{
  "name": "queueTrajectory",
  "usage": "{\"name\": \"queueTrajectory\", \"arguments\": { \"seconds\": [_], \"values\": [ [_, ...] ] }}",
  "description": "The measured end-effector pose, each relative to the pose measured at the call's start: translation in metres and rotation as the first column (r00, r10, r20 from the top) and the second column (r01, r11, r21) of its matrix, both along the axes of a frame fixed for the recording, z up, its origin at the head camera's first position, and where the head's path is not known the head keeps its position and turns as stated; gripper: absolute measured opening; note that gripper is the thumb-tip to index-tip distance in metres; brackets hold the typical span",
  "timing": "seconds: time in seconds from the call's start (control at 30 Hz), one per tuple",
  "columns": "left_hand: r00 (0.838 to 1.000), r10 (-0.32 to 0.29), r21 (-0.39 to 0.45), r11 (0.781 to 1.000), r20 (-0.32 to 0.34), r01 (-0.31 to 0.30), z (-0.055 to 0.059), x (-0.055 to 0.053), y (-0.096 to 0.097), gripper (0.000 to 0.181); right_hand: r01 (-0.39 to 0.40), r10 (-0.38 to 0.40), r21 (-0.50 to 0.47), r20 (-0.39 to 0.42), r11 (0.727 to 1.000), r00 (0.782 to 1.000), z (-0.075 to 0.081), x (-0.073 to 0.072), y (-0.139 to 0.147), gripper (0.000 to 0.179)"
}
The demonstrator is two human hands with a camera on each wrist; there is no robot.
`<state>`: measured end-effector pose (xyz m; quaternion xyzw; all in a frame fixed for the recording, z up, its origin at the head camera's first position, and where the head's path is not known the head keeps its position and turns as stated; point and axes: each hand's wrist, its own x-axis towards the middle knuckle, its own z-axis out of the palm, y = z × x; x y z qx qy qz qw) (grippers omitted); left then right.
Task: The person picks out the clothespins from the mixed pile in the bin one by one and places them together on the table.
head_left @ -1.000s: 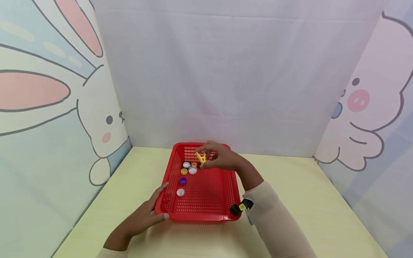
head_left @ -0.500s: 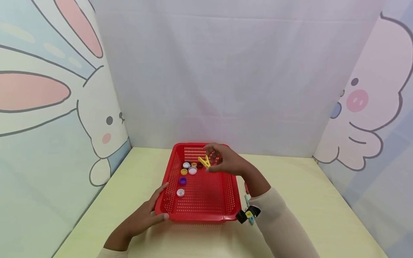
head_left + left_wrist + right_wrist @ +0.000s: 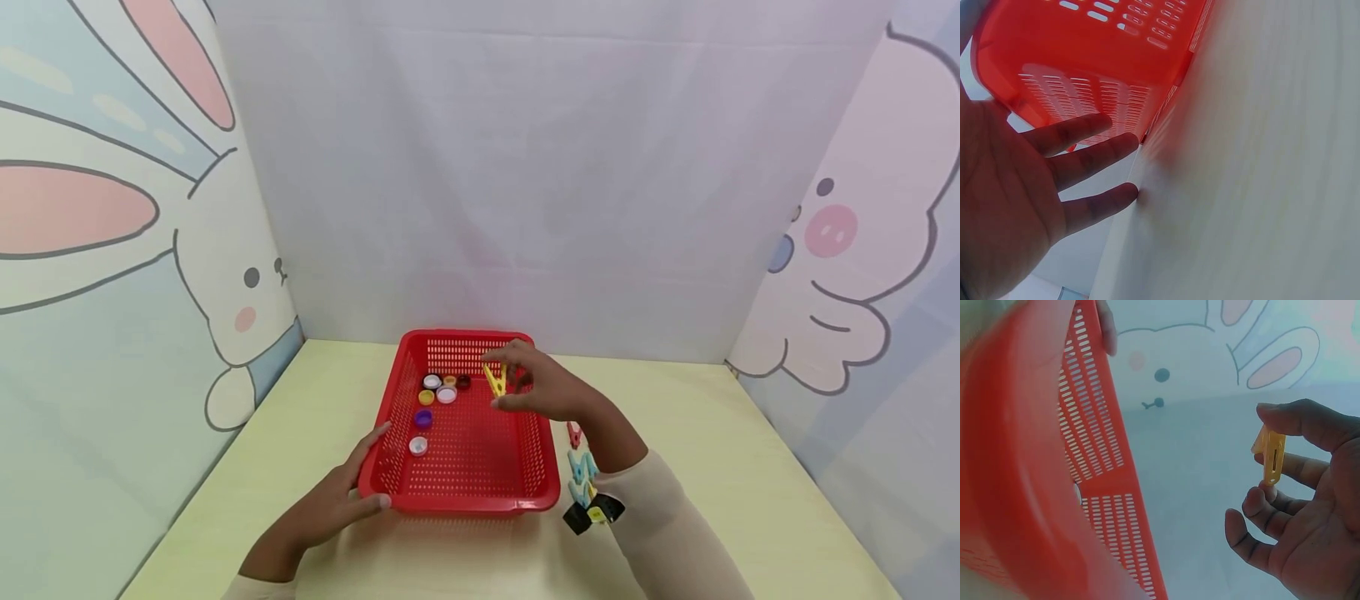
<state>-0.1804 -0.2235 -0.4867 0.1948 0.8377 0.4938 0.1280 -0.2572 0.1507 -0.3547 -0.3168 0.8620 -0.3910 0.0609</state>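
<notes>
My right hand (image 3: pixel 553 388) pinches a yellow clothespin (image 3: pixel 495 382) between thumb and fingers, above the back right part of the red basket (image 3: pixel 472 503). In the right wrist view the yellow clothespin (image 3: pixel 1275 455) is upright between the thumb and a fingertip, with the other fingers loosely bent. The left hand (image 3: pixel 324 506) is at the basket's front left corner, fingers extended, its thumb at the front rim. Seen from the left wrist, three fingers (image 3: pixel 1088 156) spread straight beside the basket's side wall. Inside lie a purple cap (image 3: pixel 423 419), a white cap (image 3: pixel 418 447) and several others toward the back left.
To the right of the basket, a red clothespin (image 3: pixel 574 435) and light blue clothespins (image 3: pixel 581 467) lie on the pale yellow table (image 3: pixel 697 467), partly hidden by the right forearm. A light curtain (image 3: pixel 517 183) hangs behind, with cartoon-printed walls at both sides.
The right hand has moved right and slightly toward the front with the yellow clothespin, uncovering a dark cap in the basket and the clothespins on the table. The left hand has stayed in place.
</notes>
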Motion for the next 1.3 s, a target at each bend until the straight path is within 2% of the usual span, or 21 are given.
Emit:
{"name": "queueTrajectory", "arguments": {
  "seconds": [0.3,0.53,0.8,0.97,1.3],
  "values": [
    [1.0,0.002,-0.001,1.0,0.005,-0.002,0.004,0.001,0.001,0.111,-0.002,0.002,-0.011,-0.013,1.0,1.0,-0.007,0.005,0.011,0.069],
    [1.0,0.011,-0.007,1.0,0.013,-0.011,0.002,0.001,0.001,0.111,0.04,-0.041,-0.027,-0.035,0.999,0.999,-0.01,0.015,0.028,0.066],
    [1.0,0.014,-0.013,1.0,0.017,-0.013,0.002,0.001,0.001,0.111,0.078,-0.078,0.002,-0.067,0.997,0.995,-0.016,0.025,0.05,0.063],
    [0.999,0.023,-0.011,1.0,0.024,-0.022,0.0,0.001,0.001,0.11,0.087,-0.087,0.004,-0.062,0.996,0.994,-0.024,0.033,0.065,0.06],
    [1.0,0.004,0.0,1.0,0.005,-0.004,0.002,0.002,0.001,0.11,0.167,-0.162,0.065,-0.074,0.984,0.984,-0.047,0.05,0.098,0.056]
  ]
}}
